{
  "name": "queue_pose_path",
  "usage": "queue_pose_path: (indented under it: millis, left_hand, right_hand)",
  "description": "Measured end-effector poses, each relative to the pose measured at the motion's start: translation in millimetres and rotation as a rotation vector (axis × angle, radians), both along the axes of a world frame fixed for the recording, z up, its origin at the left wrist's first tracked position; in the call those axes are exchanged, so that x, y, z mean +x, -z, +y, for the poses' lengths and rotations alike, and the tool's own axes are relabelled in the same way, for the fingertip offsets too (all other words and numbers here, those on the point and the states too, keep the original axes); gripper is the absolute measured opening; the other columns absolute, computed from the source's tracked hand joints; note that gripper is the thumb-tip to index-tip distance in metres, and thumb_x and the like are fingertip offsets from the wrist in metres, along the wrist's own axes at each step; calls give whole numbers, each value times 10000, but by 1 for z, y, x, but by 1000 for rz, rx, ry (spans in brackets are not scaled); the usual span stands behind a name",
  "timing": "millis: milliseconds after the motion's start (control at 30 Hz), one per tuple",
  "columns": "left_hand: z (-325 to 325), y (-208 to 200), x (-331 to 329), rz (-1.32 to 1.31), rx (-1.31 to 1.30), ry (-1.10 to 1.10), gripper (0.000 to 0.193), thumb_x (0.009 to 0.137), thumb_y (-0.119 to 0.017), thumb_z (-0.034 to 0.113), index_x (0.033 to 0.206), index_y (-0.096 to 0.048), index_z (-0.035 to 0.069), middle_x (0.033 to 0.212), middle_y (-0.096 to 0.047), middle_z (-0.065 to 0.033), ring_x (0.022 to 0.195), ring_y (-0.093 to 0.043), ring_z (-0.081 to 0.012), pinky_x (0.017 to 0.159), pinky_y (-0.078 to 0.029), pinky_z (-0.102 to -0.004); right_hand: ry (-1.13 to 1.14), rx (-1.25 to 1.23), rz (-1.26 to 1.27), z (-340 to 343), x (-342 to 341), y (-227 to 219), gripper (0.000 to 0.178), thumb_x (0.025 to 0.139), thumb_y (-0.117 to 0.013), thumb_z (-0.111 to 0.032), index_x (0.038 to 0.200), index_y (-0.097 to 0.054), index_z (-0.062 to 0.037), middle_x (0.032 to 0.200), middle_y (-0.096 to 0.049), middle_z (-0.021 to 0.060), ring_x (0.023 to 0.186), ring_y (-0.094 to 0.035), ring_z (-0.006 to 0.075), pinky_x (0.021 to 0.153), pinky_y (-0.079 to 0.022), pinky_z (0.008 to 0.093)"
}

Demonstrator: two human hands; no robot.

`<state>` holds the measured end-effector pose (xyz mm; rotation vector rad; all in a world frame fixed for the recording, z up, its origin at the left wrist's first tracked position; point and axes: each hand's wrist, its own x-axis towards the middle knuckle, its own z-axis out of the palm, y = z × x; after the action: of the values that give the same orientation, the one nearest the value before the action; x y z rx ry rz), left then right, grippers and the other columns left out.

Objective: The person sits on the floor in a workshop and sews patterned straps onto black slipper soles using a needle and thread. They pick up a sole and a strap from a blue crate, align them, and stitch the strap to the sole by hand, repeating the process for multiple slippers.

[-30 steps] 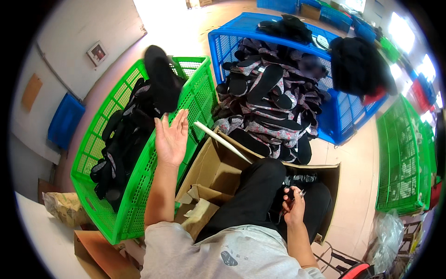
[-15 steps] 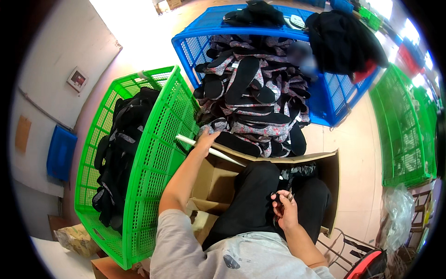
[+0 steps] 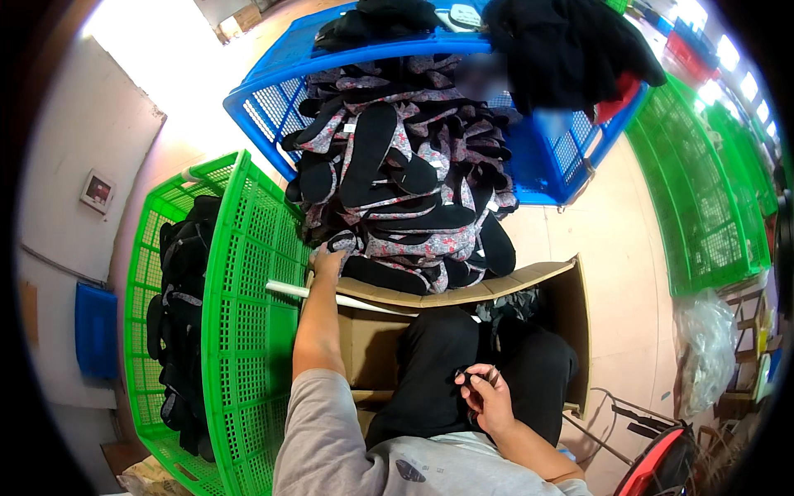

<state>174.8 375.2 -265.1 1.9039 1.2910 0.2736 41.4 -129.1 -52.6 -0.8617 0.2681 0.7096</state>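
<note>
A big heap of black-soled slippers with grey and red floral uppers spills toward me from a blue crate. My left hand is stretched out to the heap's near left edge, its fingers closed on a floral slipper there. The fingertips are partly hidden by the slipper. Over my lap, my right hand is closed, pinching a small dark thing that is too small to make out. An open cardboard box surrounds my knees, and a white tube lies along its far left edge.
Left of me stands a green mesh crate holding dark slippers. The blue crate lies ahead, with black cloth draped over it. More green crates stand at right, near clear plastic bags and a red-and-black object.
My view has turned, so the crates and heap sit farther left in the picture. My left hand stays at the heap's near left edge; my right hand stays closed above my lap.
</note>
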Motion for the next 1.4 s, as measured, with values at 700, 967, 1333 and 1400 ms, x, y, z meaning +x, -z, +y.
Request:
queue_pose_path:
  millis: [700,967,1333,1400]
  left_hand:
    - [-140,-141,-42,-284,840,397,332,702,-741,97,1024,-669,59,1150,-528,-183,1001,-564,-368,868,-473,-443]
    - [-263,-156,-18,-308,893,978,194,715,-708,203,884,-699,109,1152,-613,-108,967,-579,-300,790,-481,-438]
    - [-271,-127,-16,-352,316,1066,220,861,-664,200,1035,-643,67,1147,-633,-137,921,-649,-301,757,-563,-370]
    - [-264,-114,-16,-283,83,1103,222,863,-657,185,1057,-645,76,1149,-633,-129,927,-659,-302,755,-562,-375]
  right_hand:
    - [-114,-62,-554,62,146,-93,127,1013,-527,-43,1122,-587,-19,1005,-696,81,757,-575,73,699,-486,214]
    - [-53,-47,-459,79,153,-93,105,990,-532,-35,1080,-582,-55,944,-697,103,634,-552,65,454,-323,155]
    - [-111,-21,-502,83,155,-88,104,983,-557,-43,1083,-582,-48,950,-697,83,658,-588,66,454,-324,155]
    - [-143,-48,-504,82,156,-88,104,983,-554,-40,1083,-582,-45,949,-698,84,658,-588,67,456,-327,156]
